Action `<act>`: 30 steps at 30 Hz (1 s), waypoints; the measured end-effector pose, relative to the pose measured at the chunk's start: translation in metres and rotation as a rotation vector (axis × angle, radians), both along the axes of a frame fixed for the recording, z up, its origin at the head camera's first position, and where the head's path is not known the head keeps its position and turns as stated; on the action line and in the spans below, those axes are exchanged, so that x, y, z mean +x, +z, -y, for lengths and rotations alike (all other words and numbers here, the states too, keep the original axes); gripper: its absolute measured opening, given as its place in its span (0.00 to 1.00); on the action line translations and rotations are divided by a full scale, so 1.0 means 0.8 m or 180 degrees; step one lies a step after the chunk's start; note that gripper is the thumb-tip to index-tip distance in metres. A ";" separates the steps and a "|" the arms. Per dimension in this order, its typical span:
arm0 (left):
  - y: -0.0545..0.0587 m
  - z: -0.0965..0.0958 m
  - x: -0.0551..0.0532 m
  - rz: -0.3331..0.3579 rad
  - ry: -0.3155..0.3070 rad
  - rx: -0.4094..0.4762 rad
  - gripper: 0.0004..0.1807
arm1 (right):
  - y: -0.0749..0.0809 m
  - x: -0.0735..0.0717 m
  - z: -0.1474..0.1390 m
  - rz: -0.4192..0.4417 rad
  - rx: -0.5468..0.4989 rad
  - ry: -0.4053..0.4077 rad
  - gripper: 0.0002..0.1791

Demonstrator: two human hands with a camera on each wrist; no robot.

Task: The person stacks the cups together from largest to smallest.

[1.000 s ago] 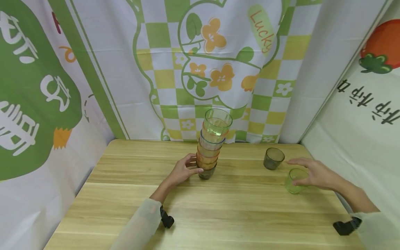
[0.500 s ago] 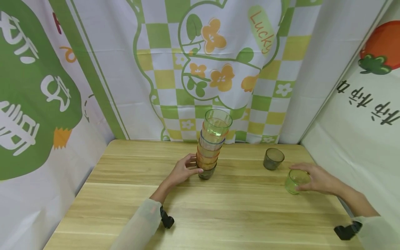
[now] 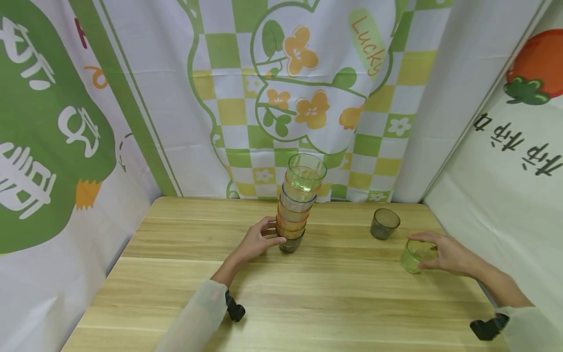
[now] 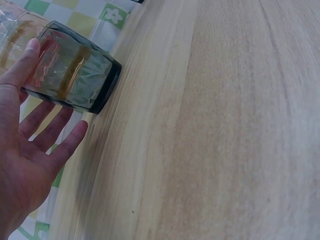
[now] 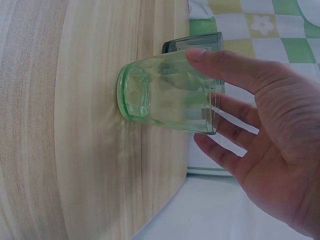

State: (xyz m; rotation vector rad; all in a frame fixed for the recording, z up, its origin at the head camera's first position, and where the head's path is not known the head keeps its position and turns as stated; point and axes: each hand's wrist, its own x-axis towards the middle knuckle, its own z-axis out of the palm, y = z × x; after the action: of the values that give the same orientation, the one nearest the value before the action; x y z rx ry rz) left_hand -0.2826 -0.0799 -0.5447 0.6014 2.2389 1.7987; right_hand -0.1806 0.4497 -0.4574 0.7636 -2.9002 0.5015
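Observation:
A tall stack of nested see-through cups [image 3: 295, 205] leans slightly right, its green cup on top and a dark grey one at the bottom. My left hand [image 3: 258, 240] holds the stack low down, thumb on the near side of the grey cup [image 4: 75, 70] and fingers round the far side. Toward the right edge, a single green cup [image 3: 410, 259] stands upright on the table. My right hand [image 3: 450, 254] grips it near the rim from the right; the right wrist view has the thumb on one side of the green cup [image 5: 160, 92] and the fingers on the other.
A lone dark grey cup [image 3: 385, 224] stands upright just behind the green one. The wooden table [image 3: 334, 303] ends at a patterned cloth [image 3: 237, 112] at the back, with white cloth hanging at both sides.
My right hand has come down and back to the right, its thumb and fingers closing in on the green cup's rim. The left hand and the stack stay put.

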 end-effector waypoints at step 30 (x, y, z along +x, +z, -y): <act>-0.001 -0.001 0.001 -0.0010 0.0008 0.0029 0.36 | 0.033 -0.003 0.016 0.0053 -0.0102 -0.0006 0.41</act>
State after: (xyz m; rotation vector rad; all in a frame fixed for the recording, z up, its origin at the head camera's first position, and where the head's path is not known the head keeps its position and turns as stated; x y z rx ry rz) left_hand -0.2815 -0.0788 -0.5453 0.6037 2.2357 1.8112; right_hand -0.1830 0.4367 -0.4312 0.7556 -2.9004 0.5556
